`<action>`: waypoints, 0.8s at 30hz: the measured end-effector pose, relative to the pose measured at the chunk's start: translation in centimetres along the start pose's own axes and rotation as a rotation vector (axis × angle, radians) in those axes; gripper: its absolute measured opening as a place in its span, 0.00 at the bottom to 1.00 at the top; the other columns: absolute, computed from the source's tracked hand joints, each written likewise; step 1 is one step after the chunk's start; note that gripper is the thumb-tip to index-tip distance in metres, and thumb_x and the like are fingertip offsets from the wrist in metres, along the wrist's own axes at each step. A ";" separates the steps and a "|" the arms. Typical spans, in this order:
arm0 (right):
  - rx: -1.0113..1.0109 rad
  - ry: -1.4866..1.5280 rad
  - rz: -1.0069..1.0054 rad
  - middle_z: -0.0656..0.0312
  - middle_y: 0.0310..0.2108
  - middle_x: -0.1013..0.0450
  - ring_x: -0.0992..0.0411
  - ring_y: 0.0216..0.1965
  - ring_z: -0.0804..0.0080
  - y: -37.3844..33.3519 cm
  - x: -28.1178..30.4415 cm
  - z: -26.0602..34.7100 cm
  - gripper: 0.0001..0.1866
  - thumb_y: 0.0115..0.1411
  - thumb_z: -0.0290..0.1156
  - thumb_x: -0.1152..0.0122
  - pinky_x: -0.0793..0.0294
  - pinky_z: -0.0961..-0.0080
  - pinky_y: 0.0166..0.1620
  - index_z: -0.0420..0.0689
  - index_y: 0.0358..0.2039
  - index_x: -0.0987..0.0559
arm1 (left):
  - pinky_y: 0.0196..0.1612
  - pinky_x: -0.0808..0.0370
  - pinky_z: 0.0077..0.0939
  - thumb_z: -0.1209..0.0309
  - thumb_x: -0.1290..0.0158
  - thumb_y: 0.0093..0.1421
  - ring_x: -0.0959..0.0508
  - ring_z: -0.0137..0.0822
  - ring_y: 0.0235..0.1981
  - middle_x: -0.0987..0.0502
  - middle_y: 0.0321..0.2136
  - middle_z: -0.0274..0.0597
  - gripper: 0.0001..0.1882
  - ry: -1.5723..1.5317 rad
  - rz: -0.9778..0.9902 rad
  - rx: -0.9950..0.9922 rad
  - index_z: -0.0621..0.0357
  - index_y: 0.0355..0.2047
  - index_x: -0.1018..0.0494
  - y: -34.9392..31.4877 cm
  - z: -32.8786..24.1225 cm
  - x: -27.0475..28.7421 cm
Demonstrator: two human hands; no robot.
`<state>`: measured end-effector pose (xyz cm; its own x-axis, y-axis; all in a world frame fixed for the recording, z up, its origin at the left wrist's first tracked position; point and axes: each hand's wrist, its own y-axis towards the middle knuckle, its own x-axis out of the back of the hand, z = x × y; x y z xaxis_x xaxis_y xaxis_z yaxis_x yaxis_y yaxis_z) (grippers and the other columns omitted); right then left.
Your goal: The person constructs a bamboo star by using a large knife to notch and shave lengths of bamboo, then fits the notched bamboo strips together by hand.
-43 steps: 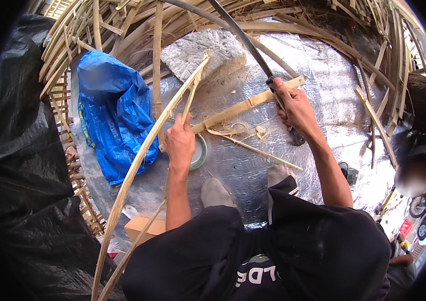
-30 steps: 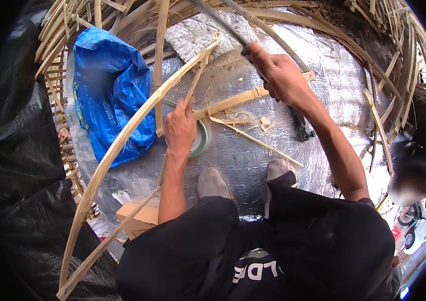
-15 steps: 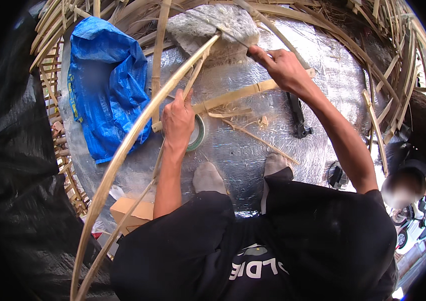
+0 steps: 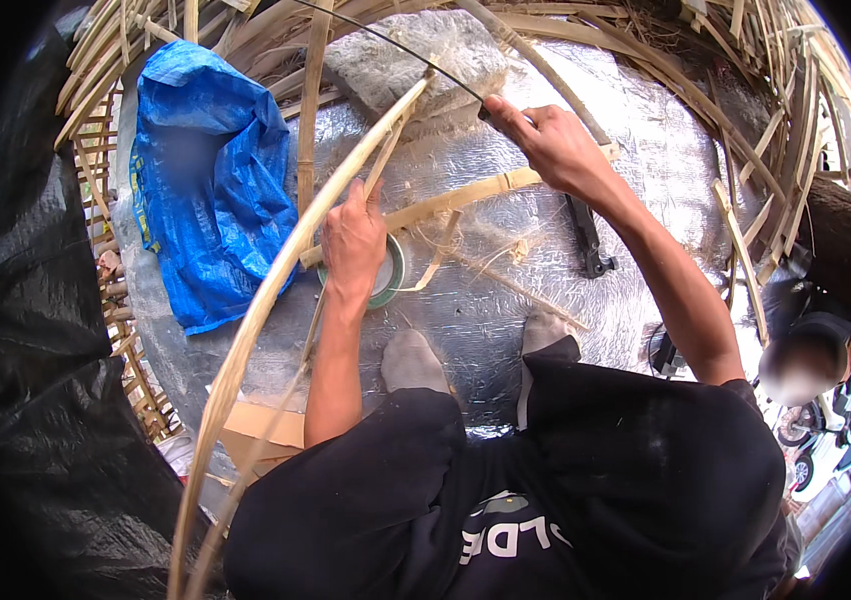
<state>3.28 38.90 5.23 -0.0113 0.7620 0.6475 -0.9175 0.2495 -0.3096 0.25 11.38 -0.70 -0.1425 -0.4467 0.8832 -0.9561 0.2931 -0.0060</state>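
My left hand (image 4: 353, 240) is closed round a thin bamboo strip (image 4: 385, 155). Beside it runs a thicker, curved bamboo strip (image 4: 285, 255); the two come together at their far end, by a pale rough stone block (image 4: 375, 65). In my right hand (image 4: 557, 148) is the handle of a long knife (image 4: 395, 42), its dark blade seen nearly edge-on. The blade reaches up and left above the block, past the strips' tip. Below my hands a flat bamboo piece (image 4: 475, 190) lies crosswise. A roll of green tape (image 4: 397, 275) is partly hidden behind my left hand.
A crumpled blue sack (image 4: 245, 190) lies at left on the silvery sheet (image 4: 465, 340). Curled shavings (image 4: 517, 248) and a black tool (image 4: 587, 240) are on the sheet. A cardboard box (image 4: 270, 425) sits by my left knee. Stacked bamboo strips (image 4: 795, 150) curve round the far rim.
The knife has swung away from the strips' tip, toward the far left. The paired strips' near ends have shifted right. A loose shaving by the tape roll has turned more upright.
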 end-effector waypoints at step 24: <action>0.060 0.159 -0.052 0.65 0.09 0.38 0.37 0.16 0.74 0.0 0.2 1.3 0.46 0.60 0.76 0.56 0.37 0.62 0.24 0.40 0.28 0.14 | 0.29 0.29 0.58 0.58 0.55 0.72 0.22 0.66 0.29 0.23 0.22 0.63 0.18 0.007 0.001 -0.022 0.61 0.35 0.29 0.2 0.9 -0.4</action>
<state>2.81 38.30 6.30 0.0949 0.8351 0.5419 -0.9374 0.2582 -0.2337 -0.16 10.83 -1.48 -0.1418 -0.4405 0.8865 -0.9501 0.3120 0.0030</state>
